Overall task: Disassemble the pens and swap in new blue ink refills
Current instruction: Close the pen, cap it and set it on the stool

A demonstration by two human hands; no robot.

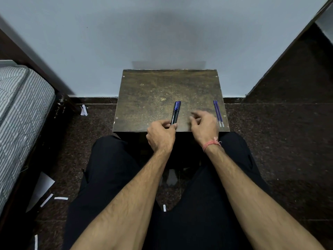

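Two dark pens with blue caps [176,111] lie side by side on a small worn wooden table [162,91], pointing away from me. My left hand [161,137] pinches their near ends at the table's front edge. My right hand [204,126] hovers just to the right of the pens, blurred, with loosely curled fingers holding nothing. Two blue ink refills [218,113] lie together near the table's right edge, tips toward me.
The table stands against a pale wall [162,33]. A striped mattress [19,109] on a dark bed frame is at the left. Paper scraps [61,198] lie on the dark stone floor. My legs in black trousers are below the table.
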